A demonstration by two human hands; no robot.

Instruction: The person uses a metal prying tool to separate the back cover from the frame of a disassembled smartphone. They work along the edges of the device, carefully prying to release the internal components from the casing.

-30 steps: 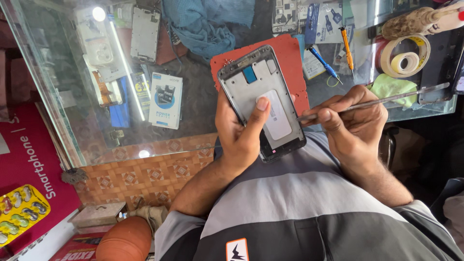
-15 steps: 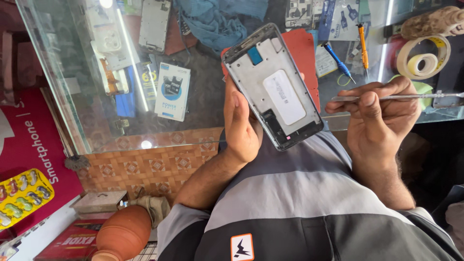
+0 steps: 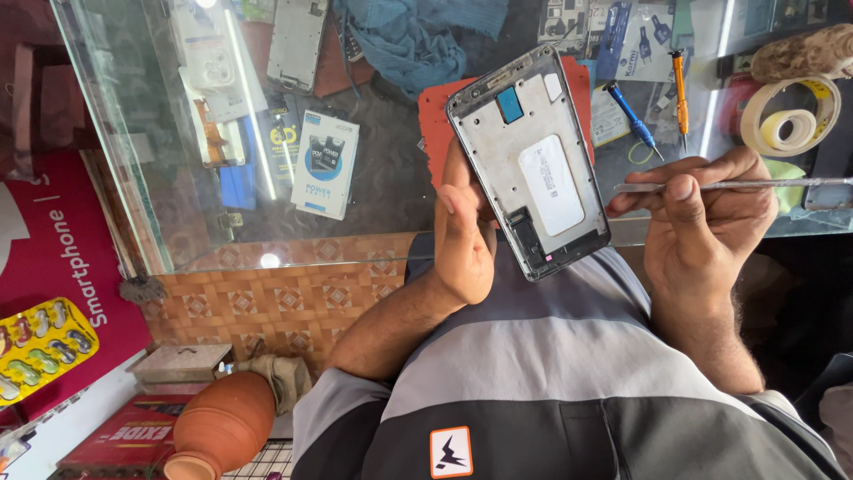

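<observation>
Lower centre, nearest us: our grey, black-banded shirt [image 3: 569, 391] fills the bottom of the frame, and both forearms rise from it.
Left hand: our left hand [image 3: 464, 233] is closed around the left long edge of the silver-grey phone frame with a white sticker and small blue square [image 3: 531, 164], thumb up at the front, fingers hidden behind.
Phone frame, place: we hold it mid-frame, lifted clear of the counter, tilted, open inner face toward us.
Right hand: our right hand [image 3: 702, 218] is narrowed into a pinch on the thin silver metal prying tool [image 3: 737, 185], which lies level with its tip just beside the frame's right edge; we cannot tell whether it touches.
Handling: we judge the frame light, stiff and thin, easily bent at its narrow rails and slippery on bare metal.
Where to hold: the long sides look safest to us, away from the dark connector part at the lower end.
Edges: the glass counter top [image 3: 178, 133] ends in a hard edge just beyond our hands.
Open room: air between chest and counter edge gives space to turn the frame.
Farther back: a red mat [image 3: 435, 116], a blue cloth [image 3: 418, 36], blue and orange screwdrivers [image 3: 680, 84] and a roll of pale tape [image 3: 786, 116] crowd the upper frame.
</observation>
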